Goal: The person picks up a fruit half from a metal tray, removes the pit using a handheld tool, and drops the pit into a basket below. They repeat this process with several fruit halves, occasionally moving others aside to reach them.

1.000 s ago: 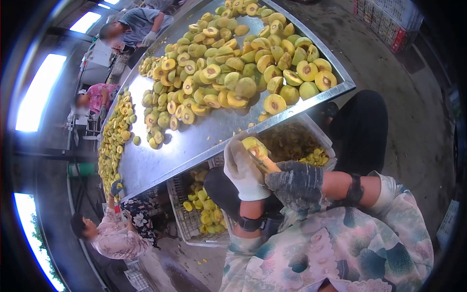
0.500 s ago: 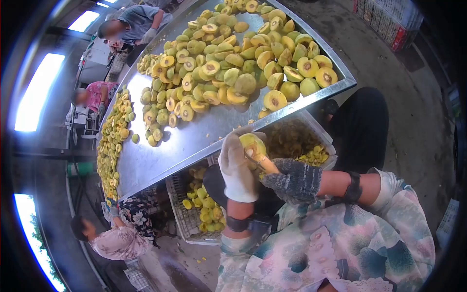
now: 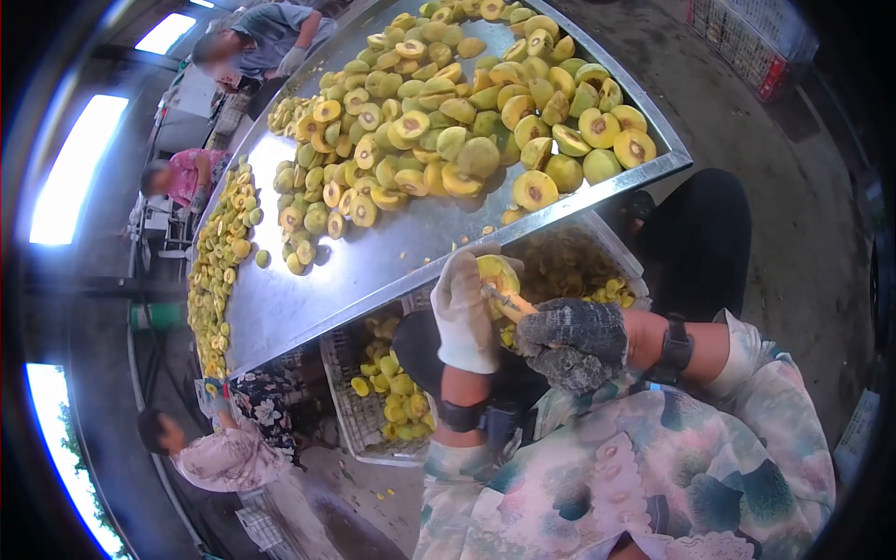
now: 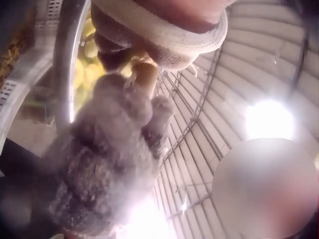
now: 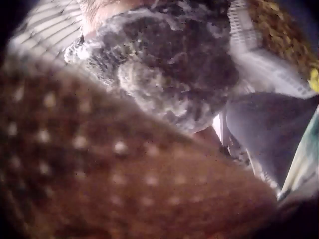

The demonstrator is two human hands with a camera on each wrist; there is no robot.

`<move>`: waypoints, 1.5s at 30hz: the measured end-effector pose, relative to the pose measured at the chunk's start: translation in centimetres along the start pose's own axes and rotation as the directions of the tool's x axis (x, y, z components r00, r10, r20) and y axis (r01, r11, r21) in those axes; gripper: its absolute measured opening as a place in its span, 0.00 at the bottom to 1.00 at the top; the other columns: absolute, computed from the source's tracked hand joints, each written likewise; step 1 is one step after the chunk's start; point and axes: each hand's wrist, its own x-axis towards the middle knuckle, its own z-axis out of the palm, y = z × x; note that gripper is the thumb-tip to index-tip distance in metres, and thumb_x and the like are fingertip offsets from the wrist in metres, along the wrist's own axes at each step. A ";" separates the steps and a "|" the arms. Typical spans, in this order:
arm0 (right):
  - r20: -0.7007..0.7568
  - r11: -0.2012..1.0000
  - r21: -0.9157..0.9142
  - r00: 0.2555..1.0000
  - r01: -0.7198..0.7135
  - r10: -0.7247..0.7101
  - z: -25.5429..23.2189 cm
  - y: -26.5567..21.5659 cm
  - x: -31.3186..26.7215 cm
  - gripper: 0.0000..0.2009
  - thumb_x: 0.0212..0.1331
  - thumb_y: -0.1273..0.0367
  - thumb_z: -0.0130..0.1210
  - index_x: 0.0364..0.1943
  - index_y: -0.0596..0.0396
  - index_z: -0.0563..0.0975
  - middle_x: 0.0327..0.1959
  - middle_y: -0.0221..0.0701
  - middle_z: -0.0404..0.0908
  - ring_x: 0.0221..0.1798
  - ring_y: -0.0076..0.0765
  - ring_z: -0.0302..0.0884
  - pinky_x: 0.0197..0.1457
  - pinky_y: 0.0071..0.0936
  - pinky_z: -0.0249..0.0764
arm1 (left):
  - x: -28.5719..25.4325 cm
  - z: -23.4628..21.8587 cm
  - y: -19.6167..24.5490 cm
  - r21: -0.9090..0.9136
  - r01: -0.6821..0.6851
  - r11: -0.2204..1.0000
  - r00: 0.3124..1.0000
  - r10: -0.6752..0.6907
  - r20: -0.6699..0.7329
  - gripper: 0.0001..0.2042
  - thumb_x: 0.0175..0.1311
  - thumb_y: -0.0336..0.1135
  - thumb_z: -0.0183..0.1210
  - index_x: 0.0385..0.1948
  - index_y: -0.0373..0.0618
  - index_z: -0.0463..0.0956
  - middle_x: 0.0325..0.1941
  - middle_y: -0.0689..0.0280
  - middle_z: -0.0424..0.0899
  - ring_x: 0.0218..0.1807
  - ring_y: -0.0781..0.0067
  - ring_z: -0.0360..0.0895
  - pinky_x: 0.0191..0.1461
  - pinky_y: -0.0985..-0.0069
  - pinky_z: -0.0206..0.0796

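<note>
In the head view my left hand (image 3: 464,313), in a white glove, holds a yellow-green stone-fruit half (image 3: 498,274) near the table's front edge. My right hand (image 3: 574,341), in a dark grey knitted glove, grips a tool with a tan wooden handle (image 3: 519,305). The tool's narrow metal end lies against the cut side of the fruit half, its tip partly hidden by the fruit. From the left wrist, the grey-gloved hand (image 4: 107,144) shows with the tan handle (image 4: 145,77) between it and the white glove. A blurred brown shape covers much of the right wrist view.
A metal table (image 3: 373,289) bears heaps of halved fruit (image 3: 420,131). Below its near edge stand a crate (image 3: 439,457) with yellow-green pieces and a bin (image 3: 627,266) with brown stones and yellow pieces. Other people (image 3: 224,453) sit along the table's far side. Stacked crates (image 3: 747,42) stand at upper right.
Both hands keep hold of the fruit half and tool, with small shifts. The right hand has turned, and the tool's metal end shows more at the fruit.
</note>
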 end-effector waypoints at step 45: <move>-0.450 -0.144 -0.781 0.707 -0.608 -0.546 -4.8 -1.6 -2.7 0.20 0.58 0.57 0.49 0.44 0.61 0.71 0.37 0.50 0.78 0.42 0.56 0.75 0.46 0.43 0.69 | -5.2 -13.6 -0.1 0.935 0.324 0.145 0.832 0.427 -0.354 0.23 0.58 0.47 0.56 0.54 0.49 0.68 0.59 0.48 0.63 0.48 0.49 0.72 0.55 0.62 0.64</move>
